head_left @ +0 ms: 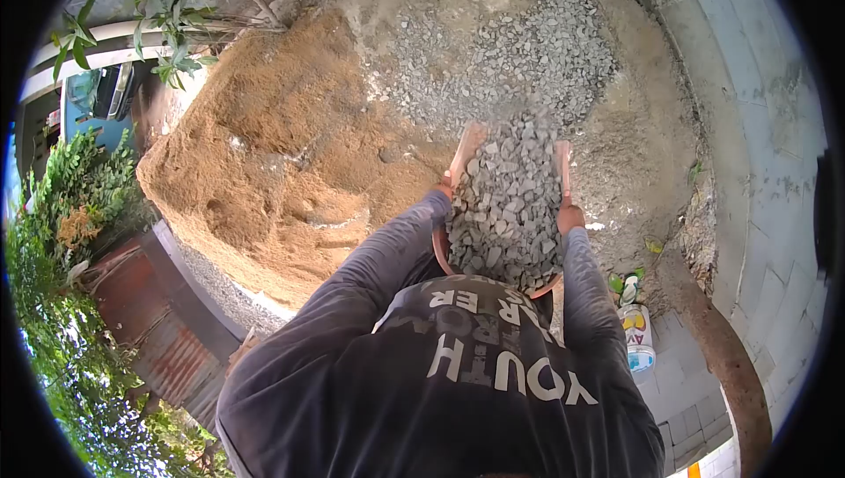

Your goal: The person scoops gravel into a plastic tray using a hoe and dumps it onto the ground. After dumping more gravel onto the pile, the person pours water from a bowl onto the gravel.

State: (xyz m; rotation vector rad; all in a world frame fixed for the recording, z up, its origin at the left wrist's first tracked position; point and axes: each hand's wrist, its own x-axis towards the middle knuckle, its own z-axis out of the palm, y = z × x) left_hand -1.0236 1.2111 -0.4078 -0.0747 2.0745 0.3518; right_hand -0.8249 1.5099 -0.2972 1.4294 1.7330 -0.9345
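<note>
Held in front of my body is a reddish, scoop-shaped pan, open at its far end. It is heaped with grey gravel, and some stones reach its far lip. My left hand is closed on the pan's left side wall. On the opposite wall, my right hand is closed in the same way. Fingers of both hands are partly hidden by the pan's sides. Just beyond the pan lies loose gravel spread on the ground.
A large mound of brown sand rises to the left. On the right are a tree trunk, a white labelled bucket and a block wall. A rusty metal sheet and leafy plants stand at left.
</note>
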